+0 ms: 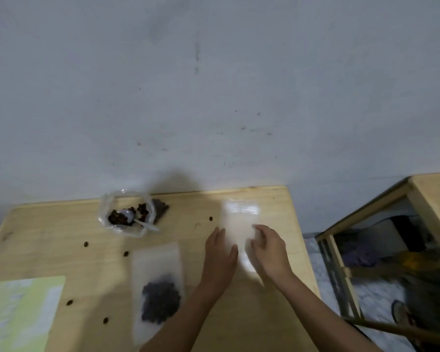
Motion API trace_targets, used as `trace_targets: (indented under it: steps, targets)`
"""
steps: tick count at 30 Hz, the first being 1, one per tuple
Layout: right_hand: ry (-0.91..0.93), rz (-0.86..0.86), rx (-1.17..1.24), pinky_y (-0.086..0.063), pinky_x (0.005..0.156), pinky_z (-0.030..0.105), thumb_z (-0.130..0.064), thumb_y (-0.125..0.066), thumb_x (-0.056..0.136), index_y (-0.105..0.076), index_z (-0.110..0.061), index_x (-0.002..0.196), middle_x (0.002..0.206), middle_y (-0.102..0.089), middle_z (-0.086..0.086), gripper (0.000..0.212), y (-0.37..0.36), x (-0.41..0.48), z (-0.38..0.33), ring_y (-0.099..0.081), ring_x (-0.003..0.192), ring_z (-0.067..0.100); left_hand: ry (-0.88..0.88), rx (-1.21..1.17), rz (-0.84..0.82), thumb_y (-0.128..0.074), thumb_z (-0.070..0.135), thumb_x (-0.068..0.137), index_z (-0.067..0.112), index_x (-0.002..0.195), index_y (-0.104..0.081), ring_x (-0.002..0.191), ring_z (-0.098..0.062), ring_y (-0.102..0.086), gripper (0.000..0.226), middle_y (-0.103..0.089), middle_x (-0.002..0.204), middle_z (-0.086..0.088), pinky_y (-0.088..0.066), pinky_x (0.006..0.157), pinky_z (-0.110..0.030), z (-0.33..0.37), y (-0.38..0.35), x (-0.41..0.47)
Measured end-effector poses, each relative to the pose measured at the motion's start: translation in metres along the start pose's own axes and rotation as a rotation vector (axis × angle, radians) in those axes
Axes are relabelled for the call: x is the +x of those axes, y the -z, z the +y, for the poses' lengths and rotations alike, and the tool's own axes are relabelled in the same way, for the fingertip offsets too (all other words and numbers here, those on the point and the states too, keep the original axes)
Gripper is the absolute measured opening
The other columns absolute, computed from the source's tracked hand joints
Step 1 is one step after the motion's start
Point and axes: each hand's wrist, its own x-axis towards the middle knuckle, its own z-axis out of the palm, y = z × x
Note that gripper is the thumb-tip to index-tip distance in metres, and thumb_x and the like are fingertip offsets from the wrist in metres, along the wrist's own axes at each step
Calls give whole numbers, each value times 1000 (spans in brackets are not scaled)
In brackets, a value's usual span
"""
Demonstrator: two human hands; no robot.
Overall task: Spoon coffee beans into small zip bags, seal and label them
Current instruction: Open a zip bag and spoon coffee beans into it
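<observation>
An empty clear zip bag (240, 219) lies flat on the wooden table (61, 224), blurred by motion. My left hand (220, 252) rests with straight fingers at the bag's left edge. My right hand (268, 246) has its fingers bent over the bag's right side; whether it pinches the plastic I cannot tell. To the left lies a filled zip bag (158, 290) with dark coffee beans in its near half. At the back, an open clear bag (126, 214) holds coffee beans and a white plastic spoon (142, 223).
Several loose beans (86, 244) are scattered over the table. A pale green label sheet (21, 313) lies at the near left corner. A grey wall stands behind the table. A second wooden table (432, 199) stands to the right with clutter on the floor beneath it.
</observation>
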Motion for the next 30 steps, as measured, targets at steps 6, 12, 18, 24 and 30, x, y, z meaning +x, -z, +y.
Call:
trace_targets:
  steps: [6, 12, 18, 24, 30]
  targets:
    - [-61, 123, 93, -35, 84, 15, -8, -62, 84, -55, -9, 118, 112, -53, 6, 34, 8, 2, 2, -52, 101, 18, -54, -31, 98, -46, 14, 97, 6, 137, -40, 132, -12, -34, 41, -40, 144, -6, -13, 100, -3, 11, 0, 3]
    - [-144, 219, 229, -40, 75, 22, -11, -66, 84, -50, -10, 118, 106, -48, 7, 37, 20, 7, -13, -49, 78, 13, -143, -150, 222, -54, 8, 91, 12, 125, -50, 108, -3, -46, 35, -50, 124, -1, -32, 90, 2, 20, 6, -2]
    - [-103, 222, 384, -35, 74, 26, -17, -50, 94, -43, -17, 128, 100, -50, 3, 35, 25, 0, -50, -49, 75, 9, -224, -389, 265, -59, 3, 88, 22, 119, -48, 93, -9, -58, 38, -51, 110, 0, -48, 78, -11, 31, 33, -8]
    - [49, 105, 416, -39, 66, 12, -12, -43, 96, -40, -21, 135, 87, -49, -1, 40, 6, -14, -107, -47, 74, 10, -194, -492, 282, -60, 8, 89, 17, 128, -46, 76, -2, -58, 43, -58, 102, 4, -48, 71, -15, 30, 117, -2]
    - [350, -26, 225, -37, 74, 10, -14, -49, 95, -43, -19, 138, 93, -43, -15, 44, -45, -32, -166, -41, 78, -8, -157, -455, 180, -62, 5, 87, 9, 102, -68, 83, -5, -65, 17, -69, 92, -1, -50, 73, -11, 1, 222, -7]
